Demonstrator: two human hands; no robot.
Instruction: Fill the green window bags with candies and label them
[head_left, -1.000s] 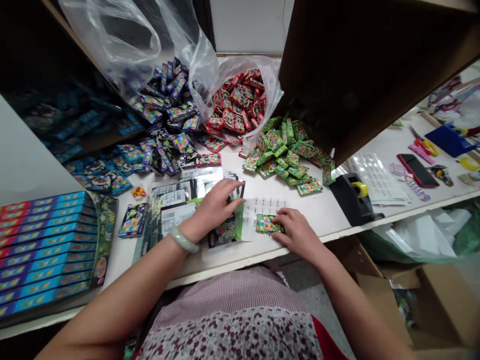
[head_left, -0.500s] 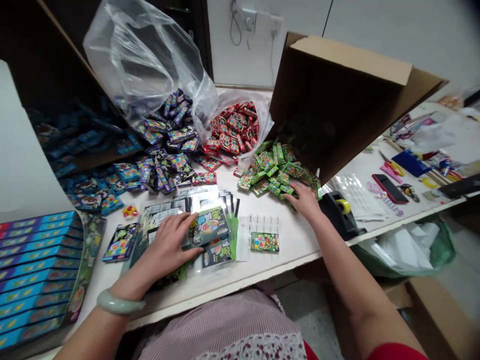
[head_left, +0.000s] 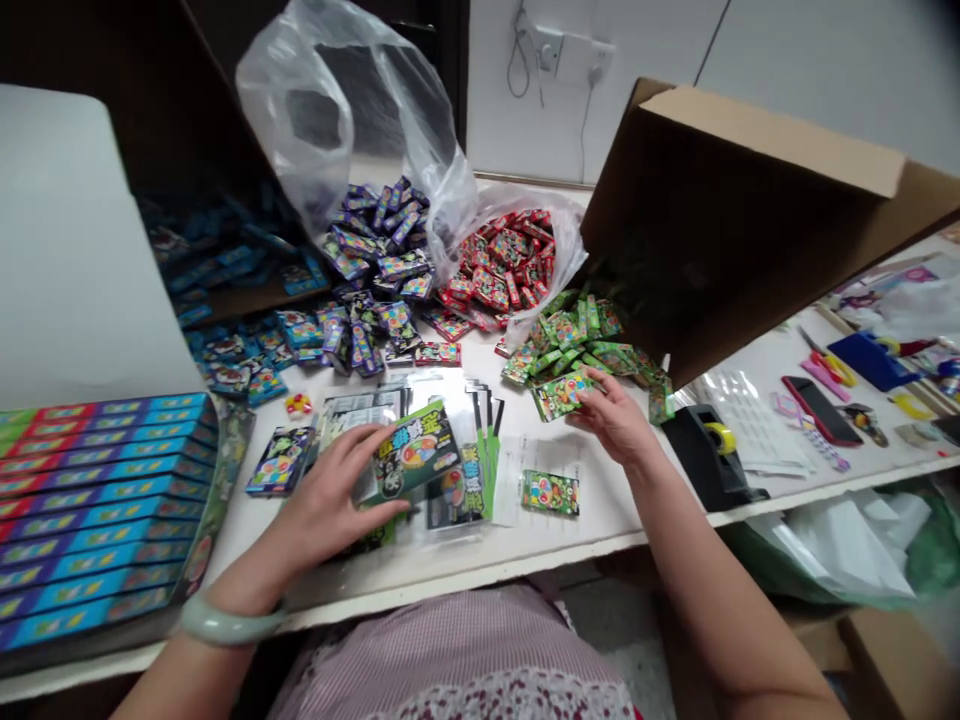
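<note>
My right hand [head_left: 616,420] is closed on a small green packet [head_left: 561,394] just in front of the green packet pile [head_left: 581,340]. My left hand [head_left: 330,505] grips a green and black printed bag [head_left: 412,462], lifting it off a stack of clear printed bags [head_left: 420,440]. Another single green packet [head_left: 551,492] lies on a clear sticker sheet [head_left: 525,462] between my hands. A dark packet [head_left: 279,460] lies to the left of the stack.
Purple packets [head_left: 375,265] and red packets [head_left: 502,265] spill from plastic bags; blue packets [head_left: 232,345] lie at left. A tipped cardboard box [head_left: 750,220] stands behind the green pile. A black tape dispenser [head_left: 705,450] and a red phone [head_left: 821,410] sit right; stacked flat boxes [head_left: 90,510] left.
My right hand left the green packet on the sticker sheet, reached into the green pile and drew back holding another packet. My left hand lifted a printed bag off the stack.
</note>
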